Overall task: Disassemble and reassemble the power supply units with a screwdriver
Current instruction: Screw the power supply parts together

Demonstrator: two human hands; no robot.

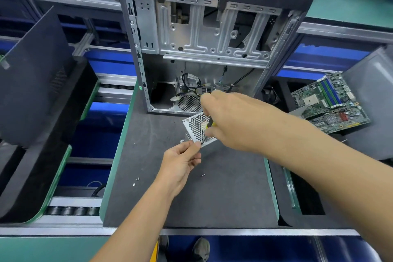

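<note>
An open computer case (204,49) stood at the back of the counter (223,187). Just before it lay the power supply unit (196,127), with both hands over its near edge. Loose screws (136,181) lay nearer, to the left. A motherboard (330,102) lay off to the right.

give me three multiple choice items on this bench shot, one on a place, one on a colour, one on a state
1. Where does the motherboard lie?
A. inside the case
B. right of the case
C. on the left panel

2. What colour shows on the screwdriver handle?
A. yellow
B. red
C. white

3. What is the left hand doing?
A. lying flat on the mat
B. holding the motherboard
C. pinching by the screwdriver tip

Key: 1 B, it lies outside the case, to its right. 2 A, yellow shows under the right hand. 3 C, its fingers meet at the tip by the grille.
</note>
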